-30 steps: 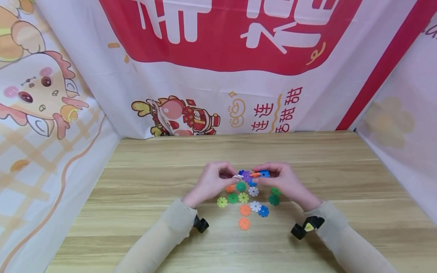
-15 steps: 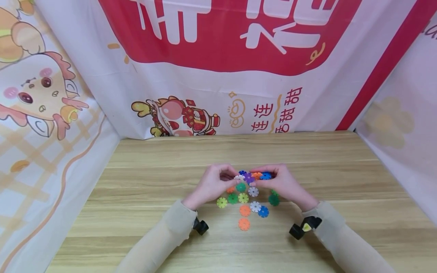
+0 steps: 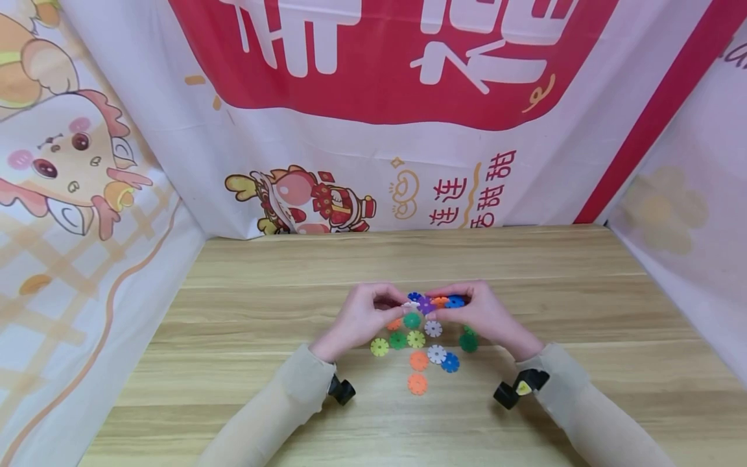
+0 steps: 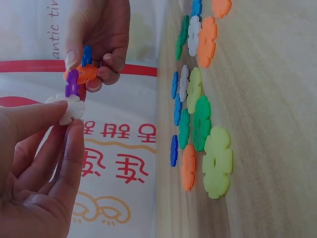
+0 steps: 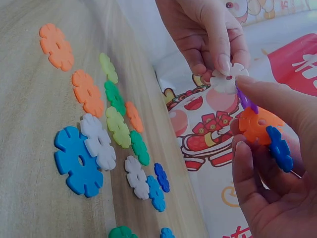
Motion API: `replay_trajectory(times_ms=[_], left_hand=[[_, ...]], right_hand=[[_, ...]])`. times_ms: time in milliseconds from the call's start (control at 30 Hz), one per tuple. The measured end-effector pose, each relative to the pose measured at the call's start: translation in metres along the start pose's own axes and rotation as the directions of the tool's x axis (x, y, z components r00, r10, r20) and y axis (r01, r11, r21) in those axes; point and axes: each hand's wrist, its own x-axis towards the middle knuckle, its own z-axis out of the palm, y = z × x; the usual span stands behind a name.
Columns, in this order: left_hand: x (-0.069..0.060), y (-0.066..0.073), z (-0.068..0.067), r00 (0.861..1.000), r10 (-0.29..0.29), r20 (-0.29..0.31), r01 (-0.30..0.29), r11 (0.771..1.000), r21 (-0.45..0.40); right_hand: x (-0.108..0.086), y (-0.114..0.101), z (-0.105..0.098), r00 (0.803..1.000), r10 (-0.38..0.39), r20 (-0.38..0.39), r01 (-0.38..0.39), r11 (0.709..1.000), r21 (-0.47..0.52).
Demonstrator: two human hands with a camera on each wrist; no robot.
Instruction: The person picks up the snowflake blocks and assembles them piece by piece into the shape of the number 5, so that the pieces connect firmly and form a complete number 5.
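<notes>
Above the table, both hands hold plastic snowflake discs with notched edges. My left hand (image 3: 367, 318) pinches a white snowflake disc (image 5: 221, 85) between thumb and fingers. My right hand (image 3: 490, 318) grips a short chain of joined discs: a purple disc (image 4: 72, 84), an orange disc (image 5: 253, 128) and a blue disc (image 5: 279, 149). The white disc meets the edge of the purple one; whether their notches interlock I cannot tell. In the left wrist view the right thumb presses by the purple disc, and its other fingers curl behind the orange one.
Loose discs lie flat on the wooden table (image 3: 262, 363) below the hands, among them an orange disc (image 3: 417, 384), a yellow-green disc (image 3: 379, 347), a dark green disc (image 3: 469, 342) and a blue disc (image 3: 450, 362). A printed cloth (image 3: 362, 149) hangs behind the table.
The purple disc and the chain have turned to face the head camera more and shifted slightly right, with small finger movements. Both hands keep their hold, and the loose discs stay put.
</notes>
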Motion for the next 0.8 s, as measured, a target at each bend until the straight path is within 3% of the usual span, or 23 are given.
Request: replay_trajectory(times_ms=[300, 800], left_hand=[[-0.0011, 0.0007, 0.0012, 0.999, 0.009, -0.037, -0.011, 0.999, -0.043], [-0.0041, 0.0022, 0.0015, 0.999, 0.030, 0.011, -0.029, 0.997, -0.072]], right_hand=[[-0.0016, -0.0045, -0.0038, 0.999, -0.040, 0.009, 0.040, 0.999, -0.032], [-0.0021, -0.0032, -0.0048, 0.996, -0.071, 0.050, 0.075, 0.994, -0.077]])
